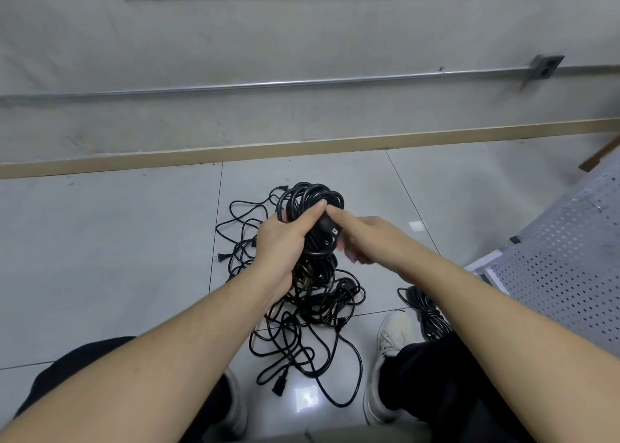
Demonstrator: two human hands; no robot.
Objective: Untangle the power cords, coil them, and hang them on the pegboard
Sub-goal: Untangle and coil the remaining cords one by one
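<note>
A coil of black power cord [312, 196] is held up above the floor. My left hand [281, 241] grips the coil's loops, thumb lying across the front. My right hand [362, 238] pinches a black plug [330, 229] at the coil's right side, index finger stretched along it. Below the hands a tangle of black cords [302, 318] lies spread on the tiled floor, with loose plugs at its left and bottom edges. A second, bundled black cord [424, 311] lies on the floor to the right, by my right shoe.
A grey perforated pegboard panel [553, 275] lies at the right, low and tilted. My white shoes [391, 338] and dark trouser legs frame the tangle. The wall with a metal conduit [268, 85] and a wooden baseboard stands close ahead.
</note>
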